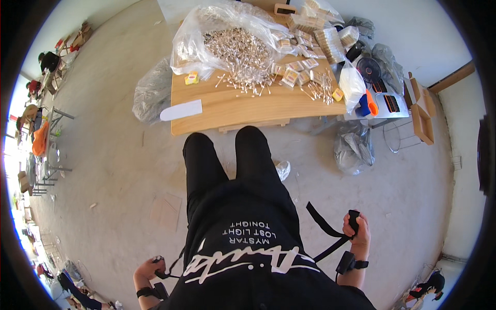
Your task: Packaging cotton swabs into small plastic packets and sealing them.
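Note:
Out to my right side, my right hand is closed round a black strap, and a loose end sticks out toward the table. Low on the left, my left hand is closed on another black strap that runs to my waist. Both wrists wear black bands, and a small black device sits by the right one. In front of my knees is a wooden table. On it a big clear plastic bag spills a heap of cotton swabs. Neither hand touches the table.
Packed swab bundles lie at the table's right, a white strip over its front left edge. A side table to the right holds a black fan. Grey plastic bags and a cardboard box stand nearby. People work far left.

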Action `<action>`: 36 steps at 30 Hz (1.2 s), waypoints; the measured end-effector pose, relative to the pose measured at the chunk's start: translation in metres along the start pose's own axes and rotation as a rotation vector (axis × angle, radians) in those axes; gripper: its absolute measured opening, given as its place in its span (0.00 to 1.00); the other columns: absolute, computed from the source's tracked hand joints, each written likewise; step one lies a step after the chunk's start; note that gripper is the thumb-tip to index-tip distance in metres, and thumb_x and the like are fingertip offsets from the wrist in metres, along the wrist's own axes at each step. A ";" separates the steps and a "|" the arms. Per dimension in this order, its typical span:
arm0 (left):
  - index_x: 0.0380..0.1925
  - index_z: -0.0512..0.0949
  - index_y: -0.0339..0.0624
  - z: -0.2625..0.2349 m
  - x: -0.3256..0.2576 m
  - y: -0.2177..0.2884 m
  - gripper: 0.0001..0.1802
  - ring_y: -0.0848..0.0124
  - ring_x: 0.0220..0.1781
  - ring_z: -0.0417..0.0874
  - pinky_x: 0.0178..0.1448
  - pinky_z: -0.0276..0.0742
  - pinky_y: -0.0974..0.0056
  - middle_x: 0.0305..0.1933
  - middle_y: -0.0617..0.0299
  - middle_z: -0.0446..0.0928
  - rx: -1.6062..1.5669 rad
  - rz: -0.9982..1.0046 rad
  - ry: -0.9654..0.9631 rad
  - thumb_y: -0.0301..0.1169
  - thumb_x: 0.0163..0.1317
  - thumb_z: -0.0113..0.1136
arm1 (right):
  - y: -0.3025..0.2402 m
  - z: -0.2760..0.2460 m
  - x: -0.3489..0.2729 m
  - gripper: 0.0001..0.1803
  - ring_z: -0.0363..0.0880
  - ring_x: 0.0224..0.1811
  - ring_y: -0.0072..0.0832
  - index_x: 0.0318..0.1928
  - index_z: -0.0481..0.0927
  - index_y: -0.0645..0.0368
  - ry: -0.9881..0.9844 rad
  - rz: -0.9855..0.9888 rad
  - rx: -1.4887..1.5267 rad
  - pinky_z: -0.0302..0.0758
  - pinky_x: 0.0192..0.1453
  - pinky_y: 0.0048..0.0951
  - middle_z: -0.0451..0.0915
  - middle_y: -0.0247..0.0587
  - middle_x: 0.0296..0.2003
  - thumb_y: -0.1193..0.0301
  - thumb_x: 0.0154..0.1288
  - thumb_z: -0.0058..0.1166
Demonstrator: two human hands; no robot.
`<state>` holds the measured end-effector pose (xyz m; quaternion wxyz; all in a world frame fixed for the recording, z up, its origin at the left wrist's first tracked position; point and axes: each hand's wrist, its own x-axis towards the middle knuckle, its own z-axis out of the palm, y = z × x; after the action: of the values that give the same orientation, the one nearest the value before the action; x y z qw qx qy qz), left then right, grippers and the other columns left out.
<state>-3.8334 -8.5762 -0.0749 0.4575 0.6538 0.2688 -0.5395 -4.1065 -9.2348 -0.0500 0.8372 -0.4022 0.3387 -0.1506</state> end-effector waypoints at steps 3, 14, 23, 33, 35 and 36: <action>0.27 0.70 0.42 -0.026 -0.028 -0.027 0.10 0.74 0.23 0.65 0.28 0.61 0.67 0.22 0.67 0.65 -0.349 0.095 0.035 0.29 0.67 0.56 | 0.006 0.004 -0.011 0.20 0.61 0.12 0.18 0.39 0.73 0.68 -0.096 0.027 -0.004 0.57 0.15 0.21 0.76 0.48 0.28 0.60 0.61 0.56; 0.31 0.65 0.44 -0.032 -0.087 0.011 0.22 0.80 0.16 0.57 0.19 0.54 0.71 0.20 0.71 0.58 -0.255 0.870 -0.170 0.47 0.62 0.65 | 0.024 -0.025 -0.054 0.21 0.56 0.09 0.12 0.40 0.71 0.59 0.022 -0.369 0.193 0.52 0.11 0.17 0.68 0.34 0.22 0.54 0.62 0.59; 0.32 0.66 0.46 0.047 -0.050 0.120 0.10 0.78 0.21 0.61 0.24 0.58 0.70 0.23 0.69 0.59 -0.335 0.703 -0.038 0.36 0.71 0.52 | -0.038 0.046 0.014 0.21 0.56 0.09 0.18 0.34 0.74 0.67 0.115 -0.251 -0.121 0.53 0.14 0.21 0.61 0.30 0.10 0.58 0.71 0.43; 0.34 0.70 0.43 0.162 0.008 0.206 0.08 0.77 0.20 0.69 0.26 0.67 0.70 0.19 0.67 0.68 0.152 0.489 -0.252 0.33 0.70 0.54 | 0.044 0.195 0.112 0.10 0.63 0.14 0.17 0.36 0.74 0.63 -0.333 0.350 -0.354 0.60 0.17 0.21 0.75 0.35 0.25 0.68 0.70 0.46; 0.35 0.72 0.41 0.186 0.006 0.211 0.09 0.77 0.21 0.71 0.27 0.68 0.69 0.21 0.65 0.70 0.348 0.507 -0.245 0.35 0.69 0.55 | 0.056 0.215 0.110 0.10 0.65 0.16 0.17 0.38 0.74 0.62 -0.383 0.364 -0.390 0.61 0.18 0.21 0.76 0.34 0.27 0.67 0.70 0.48; 0.36 0.73 0.39 0.197 0.006 0.215 0.11 0.76 0.23 0.73 0.28 0.70 0.69 0.24 0.64 0.73 0.559 0.523 -0.238 0.36 0.69 0.55 | 0.059 0.224 0.109 0.11 0.67 0.18 0.17 0.40 0.74 0.62 -0.477 0.369 -0.525 0.63 0.20 0.20 0.77 0.33 0.27 0.66 0.70 0.48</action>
<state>-3.7400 -8.8462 -0.0144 0.4119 0.7324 -0.1187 -0.5289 -3.8749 -9.1270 -0.0441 0.7741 -0.5586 0.2284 0.1913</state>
